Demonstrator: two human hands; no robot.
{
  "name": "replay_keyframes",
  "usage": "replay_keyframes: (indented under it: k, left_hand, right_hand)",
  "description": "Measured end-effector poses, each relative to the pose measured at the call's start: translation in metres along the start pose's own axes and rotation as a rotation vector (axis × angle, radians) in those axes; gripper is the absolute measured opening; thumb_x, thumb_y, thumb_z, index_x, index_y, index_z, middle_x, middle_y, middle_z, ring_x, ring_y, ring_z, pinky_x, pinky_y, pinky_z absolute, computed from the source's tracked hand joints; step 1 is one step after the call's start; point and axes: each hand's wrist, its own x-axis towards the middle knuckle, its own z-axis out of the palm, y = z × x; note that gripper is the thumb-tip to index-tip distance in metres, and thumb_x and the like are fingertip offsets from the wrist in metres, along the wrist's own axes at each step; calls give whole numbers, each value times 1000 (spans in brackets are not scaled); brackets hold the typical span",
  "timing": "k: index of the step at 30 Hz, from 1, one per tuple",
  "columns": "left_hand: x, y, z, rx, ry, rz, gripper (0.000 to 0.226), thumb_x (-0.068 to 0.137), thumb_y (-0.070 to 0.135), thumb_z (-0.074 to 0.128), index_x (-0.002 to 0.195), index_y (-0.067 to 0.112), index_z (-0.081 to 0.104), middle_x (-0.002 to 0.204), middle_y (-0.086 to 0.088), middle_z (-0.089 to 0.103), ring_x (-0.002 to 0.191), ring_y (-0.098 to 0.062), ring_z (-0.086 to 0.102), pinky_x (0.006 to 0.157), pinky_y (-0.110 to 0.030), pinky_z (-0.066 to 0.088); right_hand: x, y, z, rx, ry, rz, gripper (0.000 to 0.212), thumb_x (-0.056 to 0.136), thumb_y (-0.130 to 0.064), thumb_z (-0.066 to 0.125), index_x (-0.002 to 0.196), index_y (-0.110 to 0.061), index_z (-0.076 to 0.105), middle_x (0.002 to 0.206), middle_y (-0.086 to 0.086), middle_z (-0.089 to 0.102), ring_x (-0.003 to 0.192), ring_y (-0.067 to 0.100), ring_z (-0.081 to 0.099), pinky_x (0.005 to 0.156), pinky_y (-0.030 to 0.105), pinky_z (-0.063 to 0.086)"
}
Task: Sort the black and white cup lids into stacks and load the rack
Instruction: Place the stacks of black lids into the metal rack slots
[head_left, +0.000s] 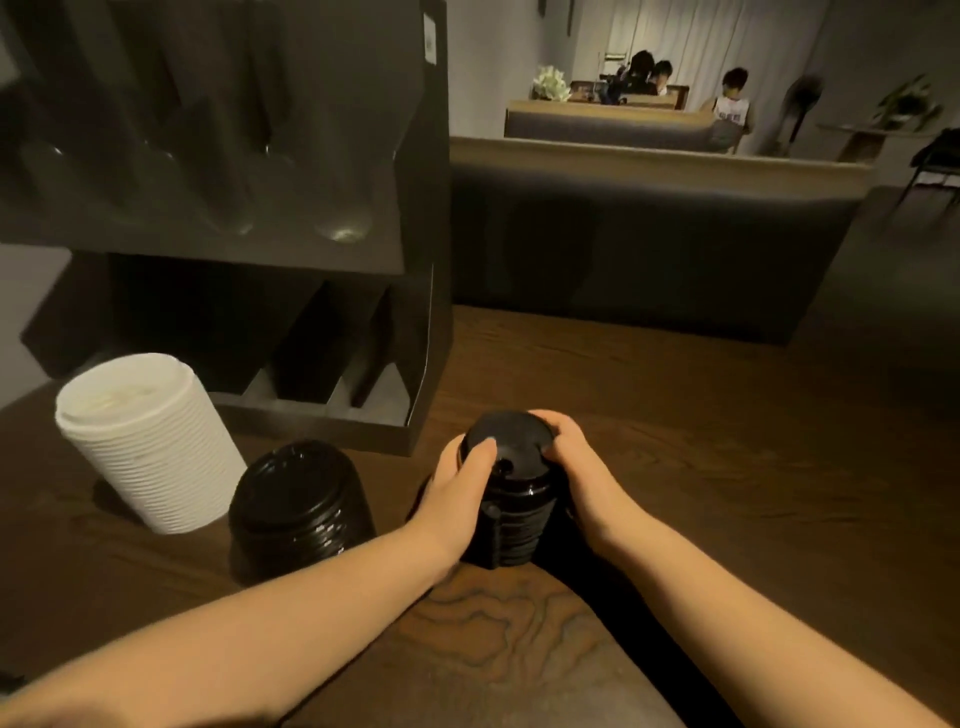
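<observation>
So far, sorting: the lids stand in three stacks on the table (675, 415), split by colour, and no loose lids show anywhere.
White stack (148, 441): one, far left on the table, just in front of the rack, upright with a slight lean; the lids in it are too many and too fine to count.
Rack (311, 208): one dark unit at the back left; its lower compartments look bare of lids, though the interior is dim and partly hidden, so loading seems not yet begun.
Loose black stack (301, 506): one, standing between the white stack and the held stack, touched by neither hand.
Left hand (460, 486): curled round the left side of the held black stack (511, 493), thumb lying over its top lid.
Held black stack: one, in the middle of the table, near the rack's front right corner, gripped from both sides.
Right hand (574, 462): fingers wrapped round the right side and top rim of the same stack.
Stack count: one white, two black, three in all.
Remaining, by judgement: likely all three stacks have yet to go into the rack, the held black one probably first.
Background: three people sit well away at the far benches.
</observation>
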Motion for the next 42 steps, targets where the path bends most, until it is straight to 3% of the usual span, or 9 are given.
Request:
replay_keyframes:
  k: [4,8,12,15,21,30,33,37,42]
  left_hand:
    - [-5,11,-2,56,1,-120,49,98,45,42,143,28,35,141,0,46,128,-20,45,107,-37,36]
    - [-7,29,-3,144,-12,-295,65,94,55,45,149,24,28,151,-1,37,136,-23,38,111,-39,32]
    - [-17,50,-1,154,37,-479,97,77,74,51,151,16,27,153,-5,36,135,-28,40,110,-40,35]
    - [-30,64,-1,127,64,-594,96,82,71,50,152,13,21,155,-6,30,138,-28,36,105,-40,39]
    - [-42,91,7,51,101,-743,82,88,59,53,150,12,27,153,-10,34,134,-34,41,103,-44,42]
    - [-47,89,2,-109,71,-809,89,82,60,62,151,17,24,156,-8,29,140,-30,32,113,-44,31]
    - [-50,94,0,-170,86,-778,81,84,54,64,148,17,31,154,-8,32,140,-28,31,111,-38,28]
    - [-41,109,-2,-230,145,-681,103,57,61,79,143,21,40,148,-5,41,134,-27,41,110,-44,36]
    - [-25,128,-14,-59,190,-643,83,77,52,71,145,19,36,150,-6,35,134,-29,37,104,-42,40]
  right_hand:
    - [-2,-13,-1,98,-106,65,30,70,-28,55,98,-21,67,102,-1,71,96,13,66,87,30,51]
    - [0,-25,0,97,-68,286,36,83,-19,51,118,-12,59,121,17,62,109,31,59,100,48,43]
    - [-5,-38,2,-29,-30,494,24,93,-40,56,110,-25,58,117,-1,64,104,18,63,98,41,46]
    - [-13,-51,9,-32,24,545,7,98,-35,48,100,-30,53,99,-14,60,90,4,60,76,24,47]
    - [-16,-56,18,56,154,746,66,90,-46,59,144,-15,36,137,5,52,115,23,56,76,32,47]
    - [-18,-47,16,206,293,835,97,50,-47,85,130,-2,52,115,16,67,98,31,68,80,40,55]
    - [-20,-51,24,289,300,838,70,67,-37,80,123,-2,58,108,16,70,94,32,69,74,38,54]
    - [-13,-75,30,331,222,817,45,83,-34,69,117,-7,61,110,12,69,97,26,65,68,34,50]
    - [-6,-117,25,185,45,857,34,84,-37,65,107,-14,61,104,8,64,96,23,59,77,33,45]
